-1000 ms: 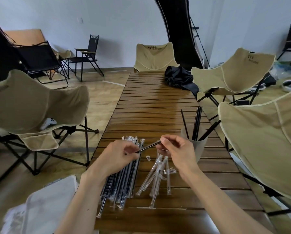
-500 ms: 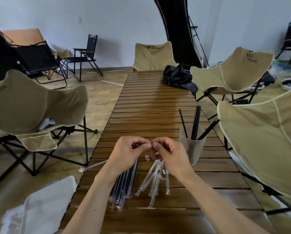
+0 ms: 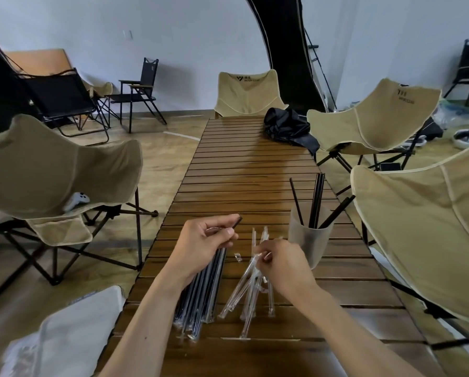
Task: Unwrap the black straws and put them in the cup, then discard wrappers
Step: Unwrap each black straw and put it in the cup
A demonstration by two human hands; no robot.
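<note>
My left hand [image 3: 203,247] holds a bare black straw [image 3: 237,222], whose tip sticks out past my fingers. Under that hand lies a bundle of wrapped black straws [image 3: 200,300] on the slatted wooden table [image 3: 241,172]. My right hand [image 3: 283,263] pinches a clear empty wrapper [image 3: 255,261] just above a loose pile of empty wrappers [image 3: 238,297]. A frosted cup [image 3: 308,235] stands right of my hands, touching none of them, with several black straws [image 3: 316,200] leaning in it.
A tiny wrapper scrap [image 3: 238,257] lies between my hands. A black bag [image 3: 287,129] sits at the table's far right. Beige folding chairs stand close on the left [image 3: 64,170] and right [image 3: 424,219]. A white object [image 3: 64,333] is at lower left.
My hands were together at the straw's end and have now parted. The left keeps the bare straw; the right has carried the wrapper down and right over the wrapper pile.
</note>
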